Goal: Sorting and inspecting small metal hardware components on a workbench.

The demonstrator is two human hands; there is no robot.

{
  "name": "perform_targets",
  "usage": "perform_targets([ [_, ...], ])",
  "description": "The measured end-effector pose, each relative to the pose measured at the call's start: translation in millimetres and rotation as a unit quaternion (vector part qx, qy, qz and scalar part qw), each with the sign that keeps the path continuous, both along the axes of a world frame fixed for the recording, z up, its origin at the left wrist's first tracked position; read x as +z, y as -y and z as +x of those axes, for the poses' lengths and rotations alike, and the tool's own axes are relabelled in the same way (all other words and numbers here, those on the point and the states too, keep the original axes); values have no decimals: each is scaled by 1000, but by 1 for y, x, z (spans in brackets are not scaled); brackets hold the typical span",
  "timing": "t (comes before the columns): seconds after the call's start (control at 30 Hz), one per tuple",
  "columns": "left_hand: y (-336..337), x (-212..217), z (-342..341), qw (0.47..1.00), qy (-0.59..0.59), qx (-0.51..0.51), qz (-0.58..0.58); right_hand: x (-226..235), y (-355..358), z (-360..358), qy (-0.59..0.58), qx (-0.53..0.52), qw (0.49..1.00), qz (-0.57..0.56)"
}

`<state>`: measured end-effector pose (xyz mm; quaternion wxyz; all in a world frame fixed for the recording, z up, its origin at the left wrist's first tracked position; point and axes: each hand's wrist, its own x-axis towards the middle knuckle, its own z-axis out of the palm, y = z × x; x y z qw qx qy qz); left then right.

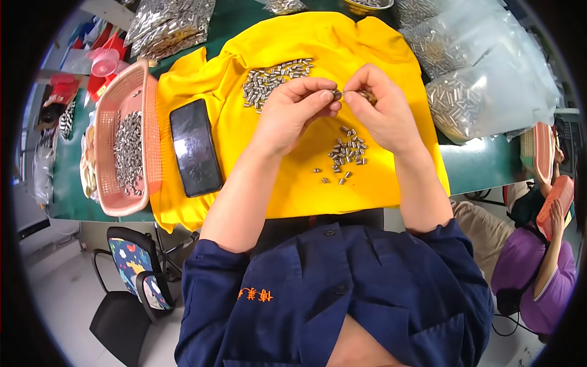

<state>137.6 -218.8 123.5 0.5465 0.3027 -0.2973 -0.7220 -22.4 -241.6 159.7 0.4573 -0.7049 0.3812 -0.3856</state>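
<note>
My left hand (295, 115) pinches a small silvery metal cylinder (336, 95) between thumb and fingertips, above the yellow cloth (385, 189). Close against it, my right hand (386, 116) is closed with thumb and forefinger together. A few brassy or metallic bits (367, 95) show inside its curled fingers; their exact kind is too small to make out. Beyond my left hand lies a wide pile of small metal cylinders (264, 84). A smaller heap of similar short metal pieces (350, 150) sits on the cloth below my hands, a few of them scattered apart.
A black phone (195, 148) lies at the left beside a pink plastic basket (105, 156) holding metal pieces. Bags of metal parts (458, 101) crowd the far right, with more bags (171, 24) at far left. Another person (520, 269) holding a basket sits at right; a chair (131, 275) stands lower left.
</note>
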Motion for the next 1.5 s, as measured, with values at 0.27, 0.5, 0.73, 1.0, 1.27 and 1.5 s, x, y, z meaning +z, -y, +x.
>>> perform_targets([
  [0.27,-1,-1,0,995,79,26,-49,-1,-1,1,-75,-11,991,-106],
  [0.5,-3,2,-1,971,211,68,-88,-3,-6,6,-139,-27,983,-116],
  [0.73,4,-9,6,979,172,97,-53,-12,5,5,-52,-33,997,-55],
  [1.0,-29,0,-18,752,568,-73,-327,-6,20,-15,75,-128,989,13],
  [1.27,38,14,22,654,714,55,-242,0,15,-14,100,-123,987,-10],
  [1.5,54,10,17,537,801,-38,-261,-4,17,-15,87,-133,987,-29],
])
